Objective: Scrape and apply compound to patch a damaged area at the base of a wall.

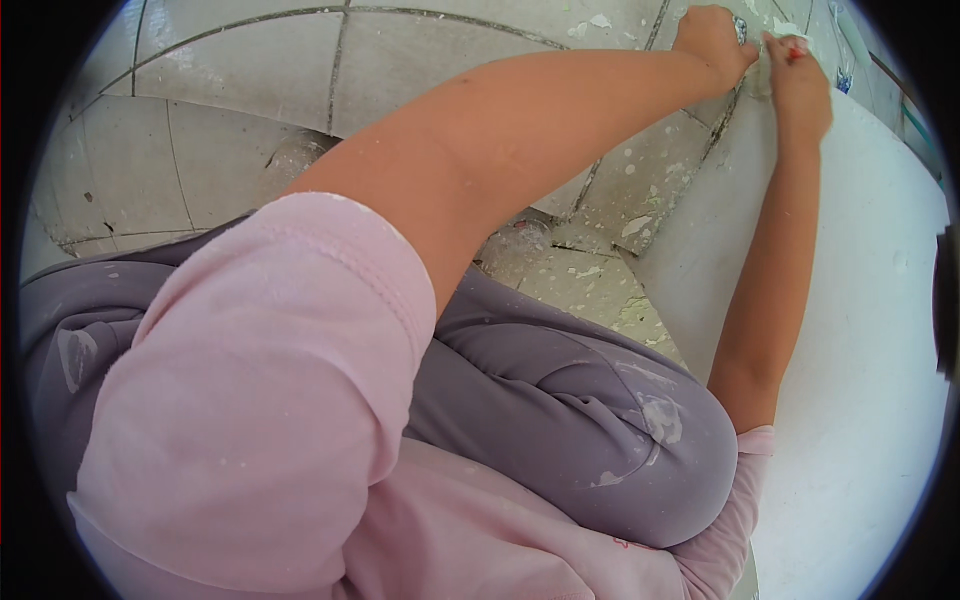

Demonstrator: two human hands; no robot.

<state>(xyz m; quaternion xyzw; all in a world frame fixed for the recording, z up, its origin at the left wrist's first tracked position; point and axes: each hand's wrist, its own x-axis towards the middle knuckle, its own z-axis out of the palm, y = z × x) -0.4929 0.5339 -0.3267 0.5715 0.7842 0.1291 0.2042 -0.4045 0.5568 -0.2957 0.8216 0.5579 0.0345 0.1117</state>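
Observation:
Both hands are close together at the top right, over the tiled floor beside a smooth white surface [870, 300]. My left hand [708, 45] is closed, its fingers curled around something with a small shiny patterned bit [740, 30] showing. Just right of it, my right hand [803, 95] is closed in a pinch. A small white and red thing [796, 48] shows at its fingers; its kind is too small to tell. Between the hands hangs a pale strip [760, 78], blurred against the floor.
Worn floor tiles [240, 60] with dark joints and white splashes spread across the top and middle. My bent knee [660, 450], in grey paint-smeared trousers, fills the lower middle. A pale tube-like thing [850, 40] and a blue item [845, 80] lie beyond my right hand.

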